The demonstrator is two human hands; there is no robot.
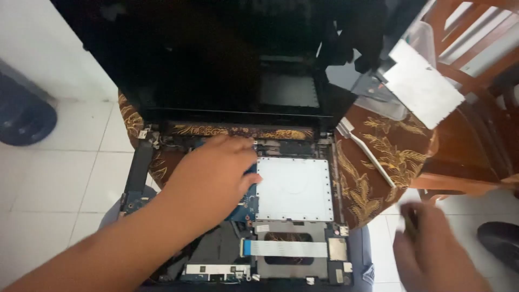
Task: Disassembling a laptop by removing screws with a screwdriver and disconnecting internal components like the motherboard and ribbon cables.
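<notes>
At frame centre, the left hand [213, 173] lies flat and open on the blue circuit board [246, 208] beside a white square panel [294, 189]; the blurred right hand [432, 249], lower right, grips a thin dark tool [411, 223].

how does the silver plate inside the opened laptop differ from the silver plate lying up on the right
The silver plate in the laptop sits flat, framed by the chassis, its edge beside the left hand. The loose silver plate lies tilted outside the laptop, over a clear plastic piece, touched by no hand. Both are pale metallic and roughly rectangular.
</notes>
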